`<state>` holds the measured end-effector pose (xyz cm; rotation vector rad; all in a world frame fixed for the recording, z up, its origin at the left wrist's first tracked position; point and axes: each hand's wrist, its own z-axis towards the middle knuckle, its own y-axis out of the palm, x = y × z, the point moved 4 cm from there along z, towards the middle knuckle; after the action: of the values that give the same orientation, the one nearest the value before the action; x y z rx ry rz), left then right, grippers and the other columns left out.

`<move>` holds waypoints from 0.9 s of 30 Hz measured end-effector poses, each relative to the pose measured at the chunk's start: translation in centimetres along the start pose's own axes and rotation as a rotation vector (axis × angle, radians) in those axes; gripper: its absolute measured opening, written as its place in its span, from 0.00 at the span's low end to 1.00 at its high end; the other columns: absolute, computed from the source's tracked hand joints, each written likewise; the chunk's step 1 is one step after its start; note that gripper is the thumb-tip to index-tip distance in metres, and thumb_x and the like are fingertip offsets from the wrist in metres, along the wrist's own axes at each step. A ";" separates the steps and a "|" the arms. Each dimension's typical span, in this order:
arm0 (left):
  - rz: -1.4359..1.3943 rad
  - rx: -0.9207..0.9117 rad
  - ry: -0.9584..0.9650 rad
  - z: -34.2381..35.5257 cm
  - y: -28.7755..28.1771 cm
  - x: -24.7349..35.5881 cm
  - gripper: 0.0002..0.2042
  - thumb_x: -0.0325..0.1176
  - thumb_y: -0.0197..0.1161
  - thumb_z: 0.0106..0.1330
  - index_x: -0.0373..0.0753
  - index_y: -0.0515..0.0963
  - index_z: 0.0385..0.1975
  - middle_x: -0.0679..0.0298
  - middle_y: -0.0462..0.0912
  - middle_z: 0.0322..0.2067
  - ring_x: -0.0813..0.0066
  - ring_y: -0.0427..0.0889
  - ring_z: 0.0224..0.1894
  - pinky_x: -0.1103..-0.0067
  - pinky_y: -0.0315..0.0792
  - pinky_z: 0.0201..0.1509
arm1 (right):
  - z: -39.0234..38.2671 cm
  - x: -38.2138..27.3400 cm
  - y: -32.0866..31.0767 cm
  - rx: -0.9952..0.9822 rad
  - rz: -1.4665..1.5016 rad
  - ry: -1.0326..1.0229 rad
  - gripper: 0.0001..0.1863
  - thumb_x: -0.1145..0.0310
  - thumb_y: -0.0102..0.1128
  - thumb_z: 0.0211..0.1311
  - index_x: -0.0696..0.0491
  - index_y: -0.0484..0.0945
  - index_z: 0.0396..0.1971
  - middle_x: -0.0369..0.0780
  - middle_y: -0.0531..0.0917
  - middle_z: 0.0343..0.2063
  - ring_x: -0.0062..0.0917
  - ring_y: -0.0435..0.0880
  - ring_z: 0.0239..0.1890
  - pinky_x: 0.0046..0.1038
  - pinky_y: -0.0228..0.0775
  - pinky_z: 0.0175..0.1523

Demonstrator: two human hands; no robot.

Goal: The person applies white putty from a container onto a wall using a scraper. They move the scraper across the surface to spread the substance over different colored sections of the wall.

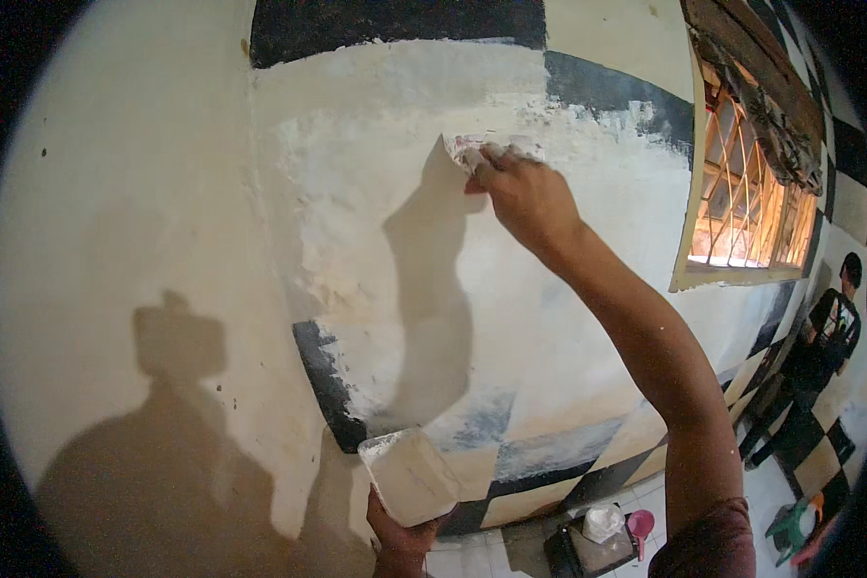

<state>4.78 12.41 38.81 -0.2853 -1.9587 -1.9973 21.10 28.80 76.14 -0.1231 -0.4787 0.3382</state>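
Note:
My right hand (522,188) is raised to the wall, its fingers closed round a small putty scraper (459,147). The scraper's blade lies against the wall (539,318), where white putty is smeared over black and cream squares. Most of the tool is hidden by my fingers, though a reddish bit shows below them. Low in front of me, my left hand (400,532) grips a white rectangular plastic tub (410,479) from beneath. Pale putty coats the tub's rim and inside.
A barred window (751,188) with a dark cloth above it is at upper right. Below stand a dark box (573,557) with a white bag (603,522) and a pink dipper (640,526). Another person (819,352) stands by the far right wall, near a green stool (790,528).

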 end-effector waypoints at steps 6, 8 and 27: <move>0.156 0.001 0.040 -1.3 3.9 -0.7 0.50 0.23 0.85 0.30 0.38 0.65 0.62 0.55 0.78 0.54 0.57 0.80 0.55 0.55 0.78 0.56 | 6.9 7.8 -2.3 0.153 0.071 0.091 0.18 0.78 0.50 0.60 0.45 0.84 0.44 0.44 0.85 0.43 0.43 0.86 0.39 0.40 0.80 0.46; 0.188 0.024 0.042 -1.3 4.3 -1.3 0.51 0.23 0.85 0.29 0.37 0.65 0.62 0.55 0.78 0.54 0.57 0.80 0.55 0.55 0.78 0.56 | 6.0 9.1 0.2 0.053 0.060 0.115 0.14 0.72 0.52 0.61 0.43 0.84 0.42 0.43 0.85 0.44 0.42 0.85 0.43 0.40 0.79 0.47; -0.278 -0.148 -0.209 1.5 -1.3 -5.6 0.30 0.56 0.43 0.69 0.49 0.64 0.68 0.60 0.71 0.63 0.48 0.73 0.62 0.41 0.70 0.57 | -19.1 -10.4 -3.9 -0.918 1.202 0.380 0.16 0.62 0.53 0.61 0.61 0.78 0.34 0.53 0.83 0.30 0.51 0.83 0.35 0.47 0.76 0.43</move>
<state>9.34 14.41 35.59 -0.2806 -2.0746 -2.3809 22.51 20.86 55.56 -1.3768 -0.0923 1.2229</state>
